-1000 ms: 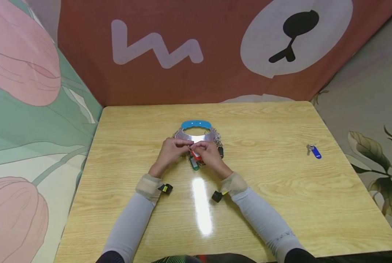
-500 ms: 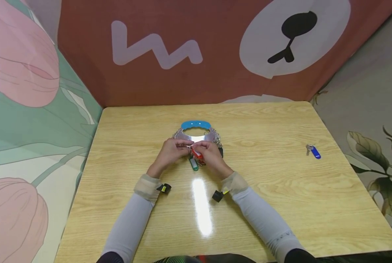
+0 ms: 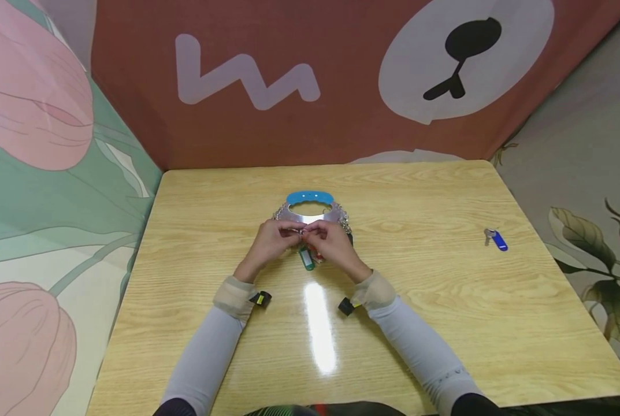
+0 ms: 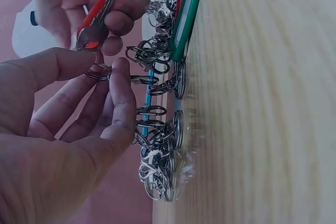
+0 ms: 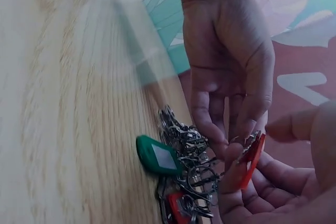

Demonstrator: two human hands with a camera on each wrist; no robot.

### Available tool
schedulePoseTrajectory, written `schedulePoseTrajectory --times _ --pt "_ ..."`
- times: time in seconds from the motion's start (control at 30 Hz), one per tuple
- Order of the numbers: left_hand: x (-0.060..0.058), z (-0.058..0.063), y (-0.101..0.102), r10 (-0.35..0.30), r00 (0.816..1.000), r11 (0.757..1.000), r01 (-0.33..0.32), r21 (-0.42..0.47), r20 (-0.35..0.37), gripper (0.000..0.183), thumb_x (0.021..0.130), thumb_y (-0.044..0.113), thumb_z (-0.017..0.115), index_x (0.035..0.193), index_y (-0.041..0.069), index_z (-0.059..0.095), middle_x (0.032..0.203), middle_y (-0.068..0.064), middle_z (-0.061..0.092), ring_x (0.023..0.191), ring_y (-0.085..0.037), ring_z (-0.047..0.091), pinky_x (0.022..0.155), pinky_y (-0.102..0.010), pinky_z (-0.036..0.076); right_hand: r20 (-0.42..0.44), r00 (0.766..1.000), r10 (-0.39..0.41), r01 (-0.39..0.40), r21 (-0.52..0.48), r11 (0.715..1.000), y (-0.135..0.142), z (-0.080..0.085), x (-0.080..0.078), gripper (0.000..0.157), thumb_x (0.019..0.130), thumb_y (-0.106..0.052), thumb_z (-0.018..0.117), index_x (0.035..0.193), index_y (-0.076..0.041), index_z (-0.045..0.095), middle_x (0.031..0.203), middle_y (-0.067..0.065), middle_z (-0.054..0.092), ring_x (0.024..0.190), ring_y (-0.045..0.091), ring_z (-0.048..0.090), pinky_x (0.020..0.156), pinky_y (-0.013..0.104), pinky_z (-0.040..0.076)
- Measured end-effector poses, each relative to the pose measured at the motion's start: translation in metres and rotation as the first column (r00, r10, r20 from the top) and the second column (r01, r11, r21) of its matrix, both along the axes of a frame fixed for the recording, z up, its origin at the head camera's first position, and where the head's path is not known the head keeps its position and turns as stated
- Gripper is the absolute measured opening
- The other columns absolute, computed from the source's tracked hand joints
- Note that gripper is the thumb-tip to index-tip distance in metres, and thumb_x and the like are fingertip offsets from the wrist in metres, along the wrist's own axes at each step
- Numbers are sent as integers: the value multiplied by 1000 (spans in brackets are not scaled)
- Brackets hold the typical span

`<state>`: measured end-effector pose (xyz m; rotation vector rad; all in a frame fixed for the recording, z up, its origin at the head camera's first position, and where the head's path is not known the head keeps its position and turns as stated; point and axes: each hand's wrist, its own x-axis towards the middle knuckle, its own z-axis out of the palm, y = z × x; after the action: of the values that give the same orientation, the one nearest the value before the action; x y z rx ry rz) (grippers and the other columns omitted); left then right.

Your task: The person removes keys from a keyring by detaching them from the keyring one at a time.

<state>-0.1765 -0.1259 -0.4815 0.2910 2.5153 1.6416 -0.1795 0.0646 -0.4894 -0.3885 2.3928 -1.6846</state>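
Near the middle of the table, my left hand and right hand meet at the near edge of a metal key-holder plate with a blue handle. In the left wrist view, my left thumb and fingers pinch a metal split ring. Just beside it, my right hand holds a red key tag together with a key. In the head view, the fingers hide the ring. A green key tag hangs below the hands, among many linked metal rings.
A blue key tag with a small key lies on the right of the wooden table. Another red tag sits among the rings. Printed fabric walls stand behind and beside the table.
The red tag, which showed between the hands half a second ago, is now mostly behind my right hand in the head view. My right fingertips have turned in closer to the left ones.
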Motion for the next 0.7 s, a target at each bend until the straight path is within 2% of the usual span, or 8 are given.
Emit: schedulePoseTrajectory --times 0.13,0.23,0.43,0.53,0.7 --pt "-1 -2 0 10 1000 1000 -11 -28 -29 26 90 1 78 116 0 80 110 -17 79 101 -29 75 91 -36 61 -101 994 32 -20 119 993 0 4 0 20 97 -16 76 109 0 75 82 11 76 62 12 64 54 21 49" --pt "-1 -3 0 8 999 999 -10 -40 -38 25 90 2 78 115 1 80 108 -16 80 100 -28 74 89 -33 60 -195 979 60 -22 193 981 1 5 0 20 95 -15 77 108 1 77 83 9 77 64 6 63 56 19 50" --pt "-2 -3 0 4 999 999 -6 -52 -38 23 91 5 78 114 3 81 109 -15 80 98 -24 74 85 -29 59 -380 913 145 -20 315 949 3 3 -2 16 96 -8 72 106 1 81 89 10 79 68 9 61 60 21 49" --pt "-2 -4 0 8 999 998 -11 -58 -51 23 92 4 77 114 2 81 110 -15 80 100 -25 74 87 -30 59 -409 895 179 -33 339 940 4 3 -2 13 100 -10 72 104 -2 82 85 8 78 67 8 61 61 21 50" --pt "-1 -4 -1 -1 998 998 -2 -55 -61 20 94 7 79 113 3 82 111 -14 80 103 -26 73 91 -35 59 -393 903 174 -43 320 946 7 5 -1 16 104 -15 70 103 -5 82 78 2 75 65 7 62 61 24 52"
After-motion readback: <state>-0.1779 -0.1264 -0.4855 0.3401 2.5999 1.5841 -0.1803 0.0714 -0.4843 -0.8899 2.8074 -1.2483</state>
